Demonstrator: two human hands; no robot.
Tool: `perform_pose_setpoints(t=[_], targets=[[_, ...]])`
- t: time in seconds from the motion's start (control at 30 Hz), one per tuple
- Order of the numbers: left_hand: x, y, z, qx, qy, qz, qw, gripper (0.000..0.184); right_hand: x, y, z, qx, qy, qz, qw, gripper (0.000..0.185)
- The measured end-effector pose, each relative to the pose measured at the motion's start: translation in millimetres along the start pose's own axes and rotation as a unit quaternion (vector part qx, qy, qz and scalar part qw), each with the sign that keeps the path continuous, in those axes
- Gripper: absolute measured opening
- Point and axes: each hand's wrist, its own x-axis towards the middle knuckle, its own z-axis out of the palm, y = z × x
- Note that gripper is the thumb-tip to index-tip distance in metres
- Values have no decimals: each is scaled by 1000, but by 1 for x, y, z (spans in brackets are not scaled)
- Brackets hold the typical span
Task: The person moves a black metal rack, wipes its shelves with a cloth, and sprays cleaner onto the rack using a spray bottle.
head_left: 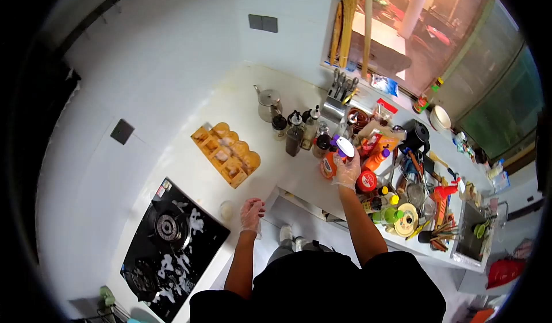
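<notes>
Kitchen counter: a pale worktop [276,170] runs from the hob side round to the sink, below white walls.
Right hand: the gloved right hand [347,172] is closed round the upper part of a spray bottle [328,166], its thin clear glove wrinkled at the wrist.
Spray bottle: orange body, a paler label patch on its side, purple round the neck, and a glossy white spray head [345,146] that catches the light; it is at the counter's front side, among the crowded bottles. Whether its base touches the worktop cannot be told.
Beside the bottle: a red-lidded jar [367,181] near the wrist, an orange bottle [375,160] with a purple cap, and dark-topped condiment bottles [294,134] on the other side.
Left hand: the left hand [252,212], also in a clear glove, is near the front counter edge, fingers bent and slightly apart, with nothing seen in them.
Yellow rack: a compartmented, scallop-edged rack [248,161] lies on the worktop, beyond the left hand.
Hob: black, two-burner hob [210,239] with ragged blotches of white foam [196,222] over its surface.
Further out: a metal kettle [269,103] toward the wall, a sink [472,235] at the far right, a window [414,21] above.
</notes>
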Motion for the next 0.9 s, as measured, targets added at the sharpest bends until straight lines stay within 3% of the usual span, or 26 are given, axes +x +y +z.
perform_pose_setpoints(t=[0.1,0.2,0.3,0.4,0.47,0.5,0.6,0.7,0.8,0.9], targets=[[-4,6,4,-6,19,4,1000,21,2,-36,5,-90,-33,70,993,51],[-12,6,4,-17,37,12,999,21,3,-23,-1,-172,-63,12,983,45],[-18,3,5,-13,62,12,998,20,-4,4,-6,-59,-128,-33,989,47],[-24,1,6,-9,87,9,996,19,-20,-4,-19,-85,-224,-31,971,52],[-31,-1,9,-21,91,13,996,19,-38,25,-18,-22,-219,-9,975,54],[-32,-5,10,-14,94,13,995,20,-46,41,-11,22,-212,-55,975,54],[-37,-8,12,-23,98,13,995,18,-60,-12,-21,-83,-292,-13,953,49],[-54,-7,18,-37,104,19,994,16,-57,-37,-20,-79,-304,-82,946,46],[-66,-18,18,-42,112,24,993,16,-62,-32,-17,-50,-274,4,960,46],[-83,-34,17,-32,124,24,992,18,-63,-56,-26,-44,-274,-36,960,46]])
